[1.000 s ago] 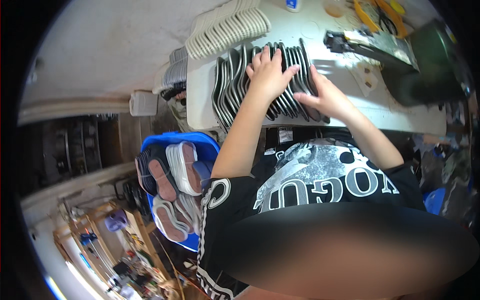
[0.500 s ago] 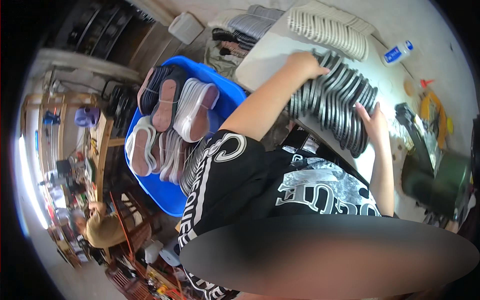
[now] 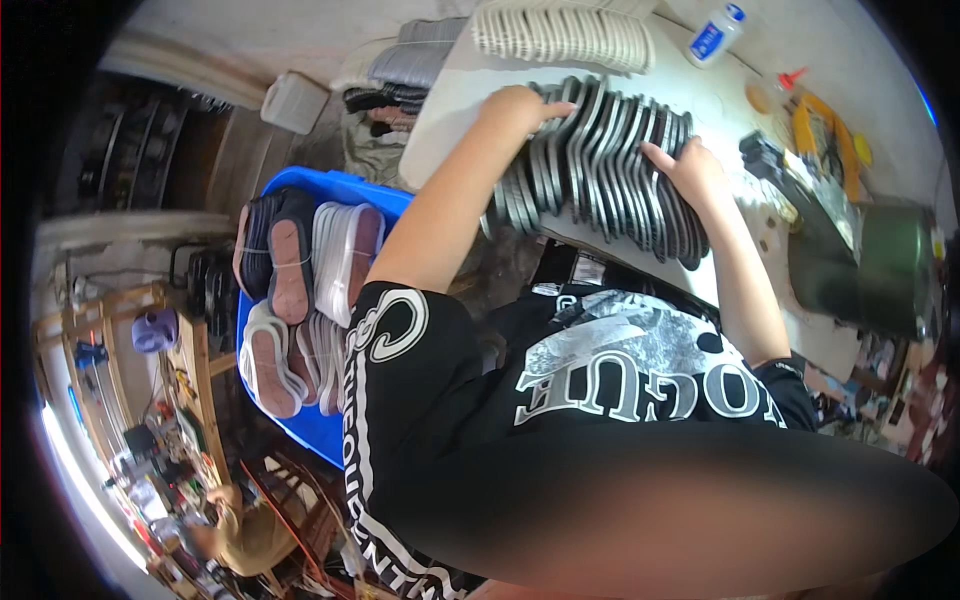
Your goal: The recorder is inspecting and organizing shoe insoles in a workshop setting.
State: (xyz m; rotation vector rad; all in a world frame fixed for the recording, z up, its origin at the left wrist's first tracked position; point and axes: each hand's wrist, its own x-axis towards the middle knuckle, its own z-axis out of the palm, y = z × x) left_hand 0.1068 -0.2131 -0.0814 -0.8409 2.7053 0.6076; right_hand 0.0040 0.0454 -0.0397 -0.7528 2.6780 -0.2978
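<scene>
One row of dark soles [image 3: 604, 165] runs along the near edge of the table [image 3: 445, 115], my left hand [image 3: 514, 108] and right hand [image 3: 697, 172] touching opposite ends; finger clamping I cannot tell.

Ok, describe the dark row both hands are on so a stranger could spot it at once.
Find the white table, right of the blue tub. On it, a row of dark, wavy pieces packed side by side has the left hand near one end, the right hand at the other. Its black-grey colour sets it apart from the cream row beyond.
</scene>
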